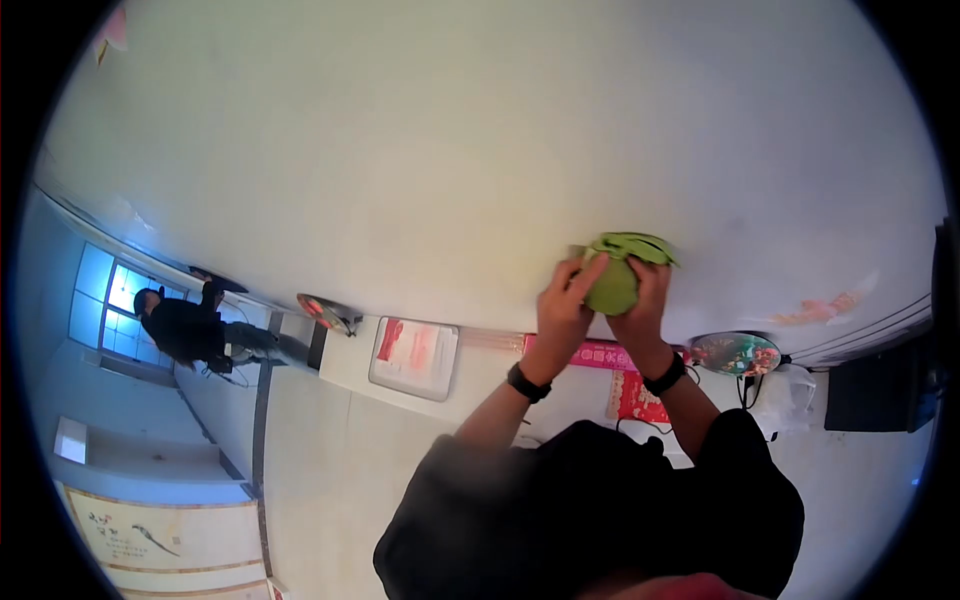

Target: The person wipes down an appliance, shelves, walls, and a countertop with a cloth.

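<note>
A green cloth-like bundle (612,285) with a folded or knotted upper edge is held up against the pale wall. My left hand (566,298) grips its left side, fingers bent over it. On the other side, my right hand (642,298) holds it with the fingers wrapped round the edge. Both wrists wear dark bands. Below the hands lies a pink box (590,352) with white lettering, and a red packet (640,398) sits near my right forearm.
A clear-lidded tray (414,358) with red and white papers lies left of my arms. Round decorated fans stand at the left (327,314) and right (735,354). A plastic bag (787,398) and a black box (872,393) are at the right. Another person (190,328) stands far left.
</note>
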`<action>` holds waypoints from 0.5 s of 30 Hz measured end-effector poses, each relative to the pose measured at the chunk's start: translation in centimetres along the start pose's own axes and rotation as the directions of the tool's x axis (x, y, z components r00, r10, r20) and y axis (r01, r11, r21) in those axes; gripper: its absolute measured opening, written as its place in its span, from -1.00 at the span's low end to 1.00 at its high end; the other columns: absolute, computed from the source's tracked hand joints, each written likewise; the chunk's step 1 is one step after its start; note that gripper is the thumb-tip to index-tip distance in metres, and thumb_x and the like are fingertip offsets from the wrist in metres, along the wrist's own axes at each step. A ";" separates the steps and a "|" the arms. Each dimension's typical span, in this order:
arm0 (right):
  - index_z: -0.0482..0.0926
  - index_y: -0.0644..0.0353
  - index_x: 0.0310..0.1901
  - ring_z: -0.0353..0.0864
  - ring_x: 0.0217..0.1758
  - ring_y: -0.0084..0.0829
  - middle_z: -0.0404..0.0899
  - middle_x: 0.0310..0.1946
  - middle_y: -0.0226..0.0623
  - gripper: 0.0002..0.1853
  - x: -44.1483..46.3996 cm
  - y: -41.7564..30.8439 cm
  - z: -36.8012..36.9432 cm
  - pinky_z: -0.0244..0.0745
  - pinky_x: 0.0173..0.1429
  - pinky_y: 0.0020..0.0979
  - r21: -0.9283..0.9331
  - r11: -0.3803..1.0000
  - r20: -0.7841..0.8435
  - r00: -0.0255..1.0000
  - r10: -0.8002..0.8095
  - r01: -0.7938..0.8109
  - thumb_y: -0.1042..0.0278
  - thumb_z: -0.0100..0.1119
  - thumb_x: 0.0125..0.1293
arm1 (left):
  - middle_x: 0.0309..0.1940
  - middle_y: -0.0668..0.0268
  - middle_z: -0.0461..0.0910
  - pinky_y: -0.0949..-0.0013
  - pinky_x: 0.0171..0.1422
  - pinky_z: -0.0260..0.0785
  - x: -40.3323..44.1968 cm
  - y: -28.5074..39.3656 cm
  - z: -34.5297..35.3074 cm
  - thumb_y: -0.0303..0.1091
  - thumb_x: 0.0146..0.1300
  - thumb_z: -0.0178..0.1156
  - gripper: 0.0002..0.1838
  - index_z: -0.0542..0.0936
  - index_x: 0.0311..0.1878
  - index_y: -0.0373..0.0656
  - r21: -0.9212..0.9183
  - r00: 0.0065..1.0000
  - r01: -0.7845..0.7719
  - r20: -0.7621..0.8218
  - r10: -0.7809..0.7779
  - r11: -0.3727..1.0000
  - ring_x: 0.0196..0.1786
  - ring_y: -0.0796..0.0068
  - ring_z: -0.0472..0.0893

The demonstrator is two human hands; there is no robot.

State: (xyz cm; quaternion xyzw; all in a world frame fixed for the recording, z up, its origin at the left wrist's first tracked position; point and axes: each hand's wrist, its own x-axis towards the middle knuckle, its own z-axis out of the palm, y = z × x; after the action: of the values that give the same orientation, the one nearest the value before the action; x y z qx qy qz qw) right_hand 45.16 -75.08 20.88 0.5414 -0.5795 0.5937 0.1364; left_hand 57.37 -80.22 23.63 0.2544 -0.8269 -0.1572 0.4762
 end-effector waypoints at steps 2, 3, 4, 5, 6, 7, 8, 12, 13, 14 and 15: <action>0.49 0.30 0.08 0.43 0.16 0.07 0.41 0.07 0.00 -0.45 0.3 -0.9 0.4 0.41 0.22 -0.07 0.035 0.999 0.087 0.996 0.016 -0.020 0.49 0.39 -0.02 | -0.06 0.18 0.56 0.28 -0.21 0.56 -0.5 -0.4 -0.3 -0.77 -0.11 0.24 -0.25 0.56 0.23 0.06 0.005 0.994 0.030 -0.102 -0.029 1.000 -0.17 0.14 0.66; 0.50 0.30 0.08 0.43 0.16 0.05 0.42 0.07 -0.01 -0.46 0.7 -1.3 0.5 0.42 0.22 -0.09 0.054 0.998 0.122 0.992 0.024 -0.031 0.50 0.38 -0.02 | -0.06 0.18 0.56 0.28 -0.20 0.56 -0.3 -0.4 -0.6 -0.78 -0.11 0.24 -0.25 0.56 0.23 0.06 0.008 0.988 0.037 -0.150 -0.035 0.999 -0.17 0.14 0.66; 0.52 0.29 0.09 0.45 0.15 0.03 0.42 0.07 -0.03 -0.46 1.1 -1.6 0.5 0.43 0.21 -0.13 0.078 0.996 0.115 0.993 0.022 -0.031 0.55 0.34 -0.03 | -0.04 0.20 0.55 0.28 -0.19 0.56 0.1 -0.3 -1.0 -0.77 -0.08 0.25 -0.25 0.55 0.24 0.07 0.022 0.990 0.016 -0.143 -0.012 1.000 -0.14 0.16 0.66; 0.49 0.30 0.10 0.44 0.16 0.06 0.41 0.07 0.00 -0.45 1.5 -2.1 -0.1 0.41 0.23 -0.12 0.104 0.993 0.115 0.993 0.035 -0.047 0.56 0.33 -0.02 | -0.05 0.20 0.55 0.28 -0.20 0.56 0.4 0.2 -1.4 -0.76 -0.09 0.25 -0.25 0.55 0.24 0.08 0.038 0.992 -0.001 -0.128 0.006 0.999 -0.15 0.16 0.65; 0.47 0.31 0.11 0.43 0.16 0.08 0.41 0.08 0.02 -0.44 2.2 -2.6 -1.0 0.39 0.25 -0.11 0.126 0.990 0.115 0.992 0.045 -0.060 0.57 0.33 -0.01 | -0.06 0.21 0.54 0.28 -0.21 0.56 1.2 1.3 -1.7 -0.75 -0.09 0.25 -0.24 0.55 0.25 0.08 0.050 0.993 -0.019 -0.114 0.024 0.999 -0.16 0.16 0.65; 0.44 0.33 0.13 0.43 0.17 0.10 0.41 0.08 0.04 -0.43 3.3 -2.6 -1.8 0.37 0.27 -0.10 0.144 0.987 0.108 0.993 0.051 -0.066 0.59 0.33 0.00 | -0.07 0.21 0.54 0.28 -0.22 0.56 2.5 2.2 -1.7 -0.74 -0.09 0.25 -0.24 0.55 0.25 0.08 0.057 0.993 -0.045 -0.104 0.050 0.997 -0.17 0.16 0.65; 0.50 0.29 0.09 0.45 0.12 0.07 0.41 0.06 0.01 -0.44 4.0 -2.4 -2.6 0.44 0.18 -0.11 0.121 0.991 0.035 0.998 0.047 -0.051 0.57 0.33 -0.05 | -0.08 0.21 0.54 0.27 -0.23 0.55 3.7 3.1 -1.5 -0.73 -0.10 0.25 -0.24 0.55 0.25 0.09 0.045 0.993 -0.079 -0.088 0.083 0.996 -0.19 0.17 0.64; 0.42 0.29 0.14 0.44 0.11 0.07 0.41 0.05 0.01 -0.40 4.9 -0.6 -6.4 0.41 0.16 -0.12 0.129 0.990 -0.111 0.992 0.066 -0.052 0.55 0.35 -0.01 | -0.12 0.24 0.52 0.27 -0.28 0.54 5.5 6.1 1.5 -0.65 -0.10 0.27 -0.26 0.56 0.25 0.13 -0.035 0.984 -0.181 -0.005 0.180 0.983 -0.24 0.20 0.63; 0.41 0.29 0.14 0.43 0.12 0.08 0.41 0.04 0.01 -0.40 4.5 0.1 -7.0 0.40 0.17 -0.12 0.107 0.992 -0.115 0.990 0.083 -0.071 0.54 0.35 -0.01 | -0.13 0.24 0.52 0.26 -0.29 0.53 5.8 6.6 2.3 -0.63 -0.10 0.28 -0.27 0.57 0.25 0.13 -0.057 0.977 -0.211 0.013 0.212 0.976 -0.25 0.21 0.62; 0.40 0.29 0.13 0.42 0.13 0.08 0.41 0.04 0.00 -0.40 3.7 1.1 -7.3 0.39 0.19 -0.11 0.085 0.993 -0.122 0.988 0.094 -0.084 0.53 0.36 -0.01 | -0.13 0.27 0.52 0.24 -0.26 0.54 5.4 6.8 3.1 -0.61 -0.07 0.28 -0.31 0.58 0.23 0.13 -0.028 0.973 -0.228 0.033 0.229 0.973 -0.24 0.23 0.63; 0.40 0.29 0.13 0.41 0.14 0.08 0.42 0.03 0.00 -0.40 2.7 2.0 -7.4 0.37 0.20 -0.10 0.064 0.993 -0.128 0.986 0.104 -0.096 0.53 0.37 0.00 | -0.15 0.25 0.52 0.25 -0.25 0.51 4.7 6.4 3.9 -0.63 -0.08 0.28 -0.30 0.58 0.23 0.10 -0.051 0.968 -0.244 0.044 0.247 0.968 -0.23 0.22 0.61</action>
State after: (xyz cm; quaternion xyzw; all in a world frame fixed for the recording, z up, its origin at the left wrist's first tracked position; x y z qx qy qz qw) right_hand 38.99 -70.75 23.85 0.4752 -0.5786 0.6503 0.1286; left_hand 50.26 -77.54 28.25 0.1353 -0.8600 -0.1220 0.4767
